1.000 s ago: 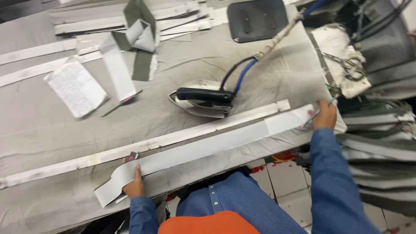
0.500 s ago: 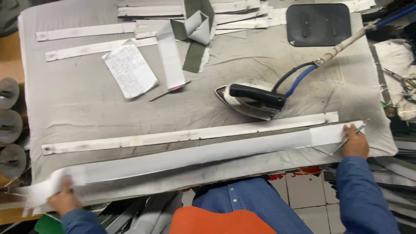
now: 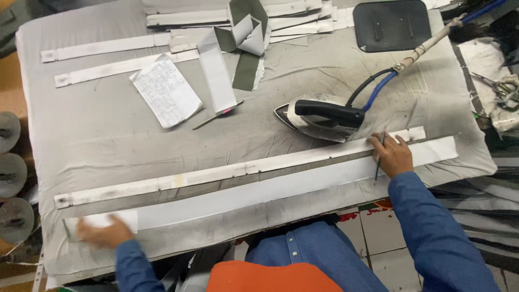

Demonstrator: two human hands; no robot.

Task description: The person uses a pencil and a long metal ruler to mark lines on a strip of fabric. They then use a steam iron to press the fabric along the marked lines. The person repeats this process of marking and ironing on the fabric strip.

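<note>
A long white fabric strip [image 3: 281, 186] lies flat along the near edge of the grey ironing table [image 3: 108, 135]. Just beyond it lies a long narrow template strip [image 3: 216, 174]. My left hand [image 3: 102, 233], blurred, presses flat on the strip's left end with fingers spread. My right hand [image 3: 390, 154] rests on the right part of both strips and holds a thin dark pencil [image 3: 379, 157] between its fingers. A steam iron [image 3: 319, 116] with a black handle stands just beyond my right hand.
A written paper sheet [image 3: 166, 91] and a pen [image 3: 217, 114] lie mid-table. More white strips and an olive fabric piece [image 3: 246, 38] pile at the far edge. A black iron rest [image 3: 392, 24] sits far right, scissors [image 3: 494, 84] off the right side, rolls [image 3: 11, 173] at left.
The white strip has been laid out flat along the table. My left hand moved right onto its left end; my right hand slid left along the strips, away from the right end.
</note>
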